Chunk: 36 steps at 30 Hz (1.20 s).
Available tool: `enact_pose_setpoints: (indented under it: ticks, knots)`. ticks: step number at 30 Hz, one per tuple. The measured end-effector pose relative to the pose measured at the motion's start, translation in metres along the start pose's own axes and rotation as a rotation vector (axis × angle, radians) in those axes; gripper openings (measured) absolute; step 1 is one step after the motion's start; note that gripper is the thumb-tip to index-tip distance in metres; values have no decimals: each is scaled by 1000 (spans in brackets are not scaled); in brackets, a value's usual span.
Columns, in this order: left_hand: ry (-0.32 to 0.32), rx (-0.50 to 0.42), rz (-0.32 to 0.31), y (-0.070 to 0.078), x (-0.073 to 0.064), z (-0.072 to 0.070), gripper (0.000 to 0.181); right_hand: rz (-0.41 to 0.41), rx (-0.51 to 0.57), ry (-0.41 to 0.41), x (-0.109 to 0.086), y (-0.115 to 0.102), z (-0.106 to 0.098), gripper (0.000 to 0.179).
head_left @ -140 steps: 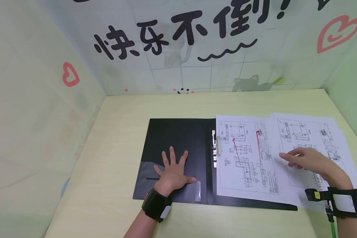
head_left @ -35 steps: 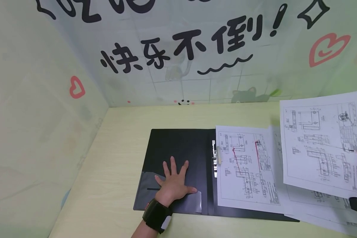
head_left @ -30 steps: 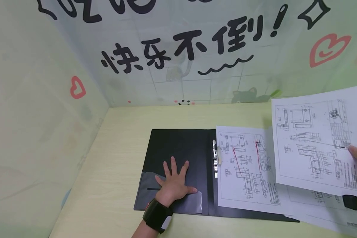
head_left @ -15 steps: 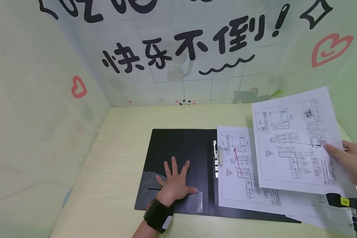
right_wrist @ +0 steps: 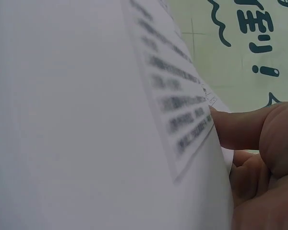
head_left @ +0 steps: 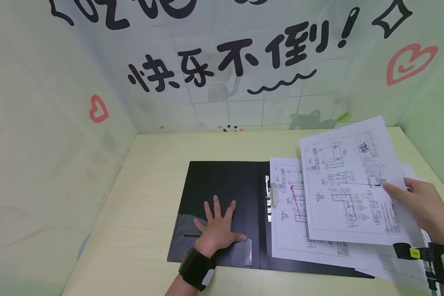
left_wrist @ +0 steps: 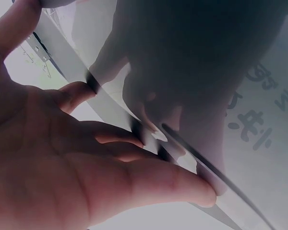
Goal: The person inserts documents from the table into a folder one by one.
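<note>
My left hand (head_left: 217,232) rests with spread fingers on the left inside cover of a black clip folder (head_left: 222,176), over its clear pocket (head_left: 240,251). With thumb and fingers, my right hand (head_left: 418,201) pinches the right edge of a sheet of paper (head_left: 340,205) printed with a technical drawing. That sheet is raised and tilted, overlapping a red-marked drawing sheet (head_left: 285,230) whose left edge lies at the folder's metal clip (head_left: 268,197). In the right wrist view the held paper (right_wrist: 86,120) bends close to the camera, its edge between thumb (right_wrist: 237,129) and fingers.
More loose sheets (head_left: 396,271) lie beneath the held one, reaching past the folder's lower right edge. The pale wooden table (head_left: 144,205) extends left of the folder. A printed wall covering (head_left: 207,107) borders the table at the back and sides.
My right hand has picked up the drawing sheet and, over the last second, carried it leftward over the red-marked one, tilting it. My left hand has stayed flat on the cover.
</note>
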<state>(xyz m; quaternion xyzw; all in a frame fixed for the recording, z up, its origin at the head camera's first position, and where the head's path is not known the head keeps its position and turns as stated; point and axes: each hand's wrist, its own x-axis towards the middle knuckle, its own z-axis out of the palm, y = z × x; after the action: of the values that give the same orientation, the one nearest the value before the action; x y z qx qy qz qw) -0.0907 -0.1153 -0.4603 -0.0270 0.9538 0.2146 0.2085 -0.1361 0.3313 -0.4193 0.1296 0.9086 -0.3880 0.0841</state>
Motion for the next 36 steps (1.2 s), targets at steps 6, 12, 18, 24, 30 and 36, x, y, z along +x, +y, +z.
enact_pose_setpoints:
  ticks: [6,12,18,24,30,36]
  knots:
    - [6,0,1,0,2,2,99,3,-5,-38,3,-3,8,73]
    - [10,-9,3,0,1,2,98,-15,-18,-70,7,-5,15,77]
    - [11,-7,2,0,0,2,98,-52,-41,-108,4,-12,22,74]
    - [12,-4,0,-1,0,3,98,-70,-9,-152,-1,-18,35,70]
    - [13,0,4,-1,0,3,98,-67,-12,-197,-3,-25,43,69]
    - [12,-4,5,0,-1,2,97,-83,-7,-230,-4,-29,49,65]
